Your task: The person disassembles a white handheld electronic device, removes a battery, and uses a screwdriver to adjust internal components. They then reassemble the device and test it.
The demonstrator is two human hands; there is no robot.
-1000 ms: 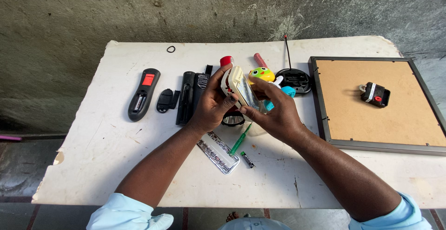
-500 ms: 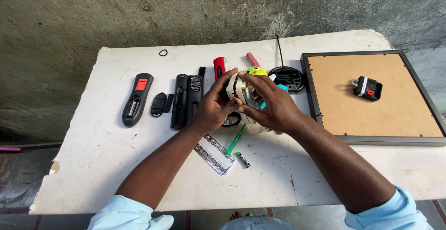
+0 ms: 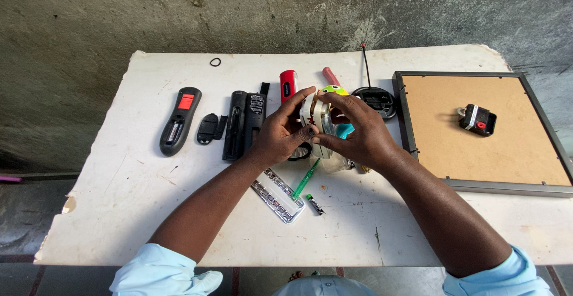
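Person, two bare hands: left hand [image 3: 279, 137], right hand [image 3: 361, 137], wearing no gloves or rings. Light blue sleeves are showing at 7 and 5 o'clock, both pushed up, leaving forearms bare; matching shirt front showing at 6 o'clock.

The white surface [image 3: 179, 212] looks matt, scuffed and chipped at its left edge. The remote [image 3: 179, 120] is glossy black plastic. The frame [image 3: 486, 129] shows a matt brown board backing rimmed in dull grey metal.

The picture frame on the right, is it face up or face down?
Face down. The picture frame shows its plain brown backing board, and a small black part sits on it.
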